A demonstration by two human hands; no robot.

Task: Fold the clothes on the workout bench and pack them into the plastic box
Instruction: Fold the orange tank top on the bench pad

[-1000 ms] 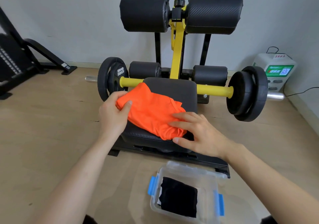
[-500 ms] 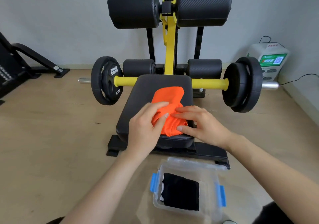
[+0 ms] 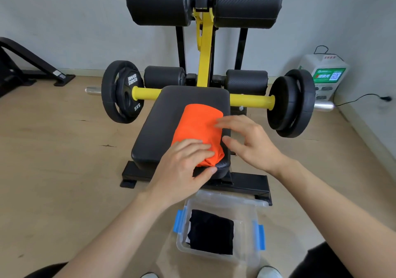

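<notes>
An orange garment [image 3: 198,127] lies folded into a narrow bundle on the black padded seat of the workout bench [image 3: 162,123]. My left hand [image 3: 184,168] holds its near end, fingers over the top and thumb at the lower edge. My right hand [image 3: 248,142] is open with fingers spread, its fingertips touching the bundle's right side. On the floor just in front of the bench stands the clear plastic box [image 3: 245,232] with blue latches. A folded black garment [image 3: 211,232] lies inside it.
A yellow bar with black weight plates [image 3: 121,91] crosses behind the seat, plates sticking out on both sides. Black roller pads [image 3: 160,1] rise on the yellow post. A white device [image 3: 325,74] with a cable sits by the right wall. Another black frame [image 3: 25,63] stands far left.
The orange garment went from spread across the seat to a narrow bundle on its right half. My left hand slid to its near end; my right hand lifted to the bundle's right side.
</notes>
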